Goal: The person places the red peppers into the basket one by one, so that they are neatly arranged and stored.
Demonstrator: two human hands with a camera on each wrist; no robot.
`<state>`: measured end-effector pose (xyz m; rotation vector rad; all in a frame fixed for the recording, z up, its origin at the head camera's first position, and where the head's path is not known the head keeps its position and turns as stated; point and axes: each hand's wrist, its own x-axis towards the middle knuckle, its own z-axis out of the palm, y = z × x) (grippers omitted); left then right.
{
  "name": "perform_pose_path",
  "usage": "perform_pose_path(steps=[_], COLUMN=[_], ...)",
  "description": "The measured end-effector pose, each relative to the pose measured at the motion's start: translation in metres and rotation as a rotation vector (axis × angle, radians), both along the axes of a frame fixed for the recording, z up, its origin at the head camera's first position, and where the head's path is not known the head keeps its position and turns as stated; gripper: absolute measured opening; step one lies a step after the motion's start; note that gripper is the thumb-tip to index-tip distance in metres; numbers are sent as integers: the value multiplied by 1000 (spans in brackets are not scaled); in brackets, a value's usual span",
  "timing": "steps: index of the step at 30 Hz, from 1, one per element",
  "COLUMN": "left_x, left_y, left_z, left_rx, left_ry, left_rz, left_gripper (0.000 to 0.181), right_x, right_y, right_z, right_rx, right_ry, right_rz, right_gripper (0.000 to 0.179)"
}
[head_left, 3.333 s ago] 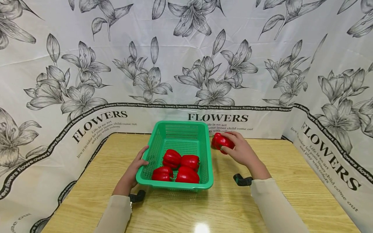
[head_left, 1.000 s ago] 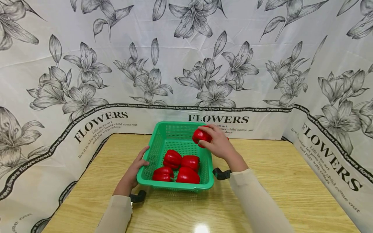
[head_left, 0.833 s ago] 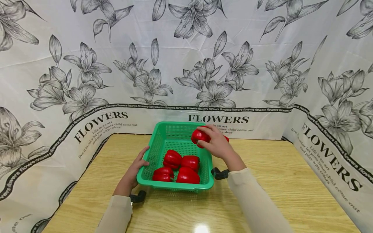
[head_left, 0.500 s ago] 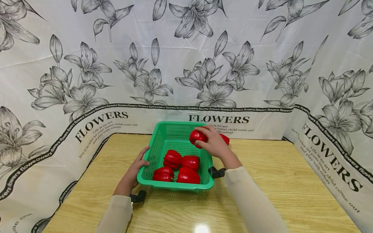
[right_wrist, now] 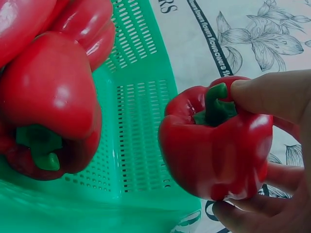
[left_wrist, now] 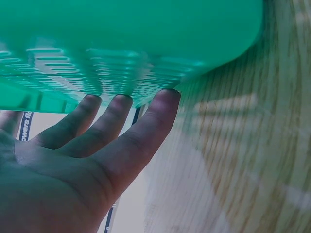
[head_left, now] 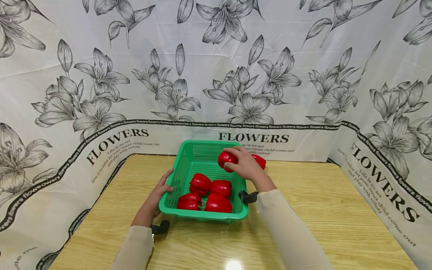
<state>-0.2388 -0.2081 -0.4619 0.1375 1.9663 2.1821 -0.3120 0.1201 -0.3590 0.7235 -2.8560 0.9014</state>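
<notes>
My right hand (head_left: 248,165) grips a red bell pepper (head_left: 227,160) over the back right part of the green basket (head_left: 202,215). In the right wrist view, thumb and fingers hold that pepper by its sides, green stem facing the camera. Several red bell peppers (head_left: 200,184) lie in the front half of the basket. My left hand (head_left: 156,197) holds the basket's left side, thumb over the rim. The left wrist view has its fingertips (left_wrist: 165,99) against the slotted outer wall. Another red bell pepper (head_left: 259,161) rests on the table behind my right hand, partly hidden.
The basket stands on a light wooden table (head_left: 314,202). A white cloth with printed flowers (head_left: 249,108) hangs behind and along both sides. Each wrist wears a black camera mount (head_left: 248,196).
My right hand has lifted a bell pepper from right of the basket and carried it left over the basket's back right part. Another pepper has come into view behind it. My left hand stays put.
</notes>
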Motion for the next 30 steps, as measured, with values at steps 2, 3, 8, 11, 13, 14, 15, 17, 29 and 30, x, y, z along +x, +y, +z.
perform_pose_path(steps=[2, 3, 8, 11, 13, 14, 15, 17, 29, 30], left_x=[0, 0, 3, 3, 2, 1, 1, 0, 3, 3], left_y=[0, -1, -2, -1, 0, 0, 0, 1, -1, -2], left_z=[0, 0, 0, 0, 0, 0, 1, 1, 1, 1], left_rx=[-1, 0, 0, 1, 3, 3, 4, 4, 2, 1], left_ry=[2, 3, 1, 1, 0, -1, -1, -4, -1, 0], left_rz=[-3, -1, 9, 5, 5, 5, 9, 11, 2, 2], left_gripper=[75, 75, 75, 75, 75, 75, 75, 75, 74, 73], right_x=[-2, -2, -4, -6, -8, -9, -10, -14, -23, -24], right_y=[-2, -3, -9, -11, -11, -11, -11, -10, -20, -22], right_z=[0, 0, 0, 2, 3, 3, 3, 2, -5, -6], right_rx=[4, 4, 31, 46, 48, 53, 54, 50, 71, 81], right_ry=[-3, -7, -32, -64, -79, -83, -90, -103, -105, -105], right_rz=[-2, -1, 8, -10, -12, -11, -11, -11, -5, -5], right_gripper=[53, 53, 52, 53, 53, 53, 53, 53, 53, 53])
